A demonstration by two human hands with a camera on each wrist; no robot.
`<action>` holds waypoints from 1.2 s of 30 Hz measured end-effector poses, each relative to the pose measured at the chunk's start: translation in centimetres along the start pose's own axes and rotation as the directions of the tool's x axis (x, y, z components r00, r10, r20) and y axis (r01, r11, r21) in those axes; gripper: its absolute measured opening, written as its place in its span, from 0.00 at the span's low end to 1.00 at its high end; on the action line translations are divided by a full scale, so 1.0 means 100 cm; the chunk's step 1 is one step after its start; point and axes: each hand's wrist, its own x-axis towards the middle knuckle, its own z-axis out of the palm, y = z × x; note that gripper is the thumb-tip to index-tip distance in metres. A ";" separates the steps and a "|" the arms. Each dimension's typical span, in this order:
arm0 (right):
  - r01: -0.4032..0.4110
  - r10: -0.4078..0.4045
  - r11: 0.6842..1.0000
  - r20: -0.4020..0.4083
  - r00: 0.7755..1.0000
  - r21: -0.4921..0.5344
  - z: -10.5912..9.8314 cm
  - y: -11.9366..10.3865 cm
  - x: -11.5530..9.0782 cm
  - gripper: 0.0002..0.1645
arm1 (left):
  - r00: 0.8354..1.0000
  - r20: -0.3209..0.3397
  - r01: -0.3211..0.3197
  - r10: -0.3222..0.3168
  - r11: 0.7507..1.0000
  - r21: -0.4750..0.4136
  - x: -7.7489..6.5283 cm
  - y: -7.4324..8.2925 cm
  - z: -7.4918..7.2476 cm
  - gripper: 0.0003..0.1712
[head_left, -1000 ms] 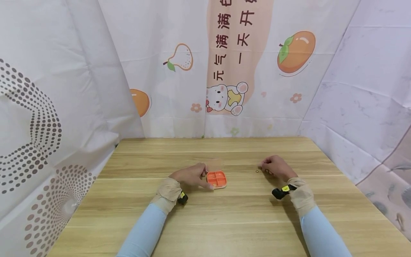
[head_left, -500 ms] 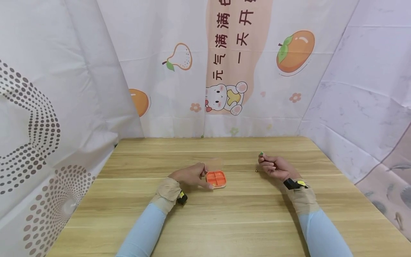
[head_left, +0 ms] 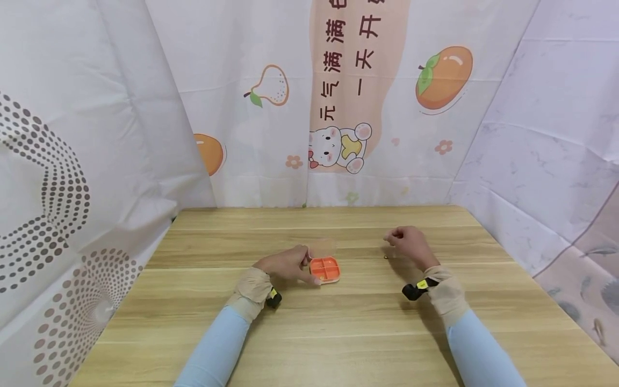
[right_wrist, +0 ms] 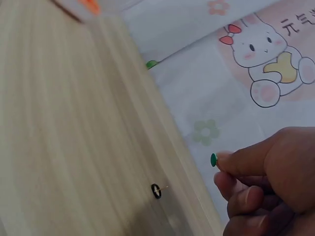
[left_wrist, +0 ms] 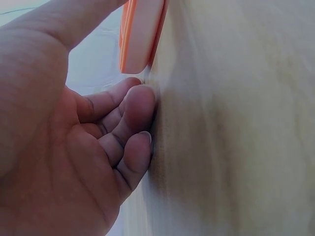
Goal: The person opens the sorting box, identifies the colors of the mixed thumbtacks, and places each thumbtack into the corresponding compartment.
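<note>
Green stud (right_wrist: 214, 160), pinched in the right hand (head_left: 411, 247) above the wooden table (head_left: 309, 333), seems due for stowing, likely calling next for a leftward carry to the orange four-compartment box (head_left: 332, 281) that the left hand (head_left: 287, 263) loosely holds between thumb and fingers.

Box (head_left: 332, 264) on the table (head_left: 309, 333); small piece (right_wrist: 156, 191) right of it; curtain (head_left: 348, 102) behind

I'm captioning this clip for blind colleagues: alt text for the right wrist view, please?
A right hand pinches a small round green piece; a small black ring-shaped piece rests on the pale wooden table. Behind hangs a white curtain printed with a cartoon rabbit.
</note>
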 end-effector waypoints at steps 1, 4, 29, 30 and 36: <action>0.010 -0.010 1.000 -0.003 1.000 -0.023 0.001 -0.001 0.000 0.19 | 1.000 0.000 -0.003 0.003 1.000 -0.002 0.000 0.000 0.000 0.37; 0.023 -0.023 0.998 -0.004 1.000 -0.054 0.001 -0.002 -0.001 0.17 | 1.000 0.001 -0.009 0.009 1.000 -0.009 0.000 -0.001 -0.001 0.37; 0.042 -0.043 0.998 -0.023 0.999 -0.055 0.010 -0.005 0.000 0.15 | 1.000 0.014 -0.022 0.022 0.999 -0.027 0.000 -0.002 -0.002 0.35; 0.045 -0.047 0.997 -0.021 0.999 -0.058 0.011 -0.005 0.000 0.15 | 1.000 0.015 -0.023 0.023 0.999 -0.027 0.000 -0.002 -0.002 0.35; 0.073 -0.075 0.995 -0.023 0.997 -0.075 0.016 -0.006 0.001 0.14 | 1.000 0.015 -0.019 0.020 0.999 -0.042 0.000 -0.002 -0.002 0.35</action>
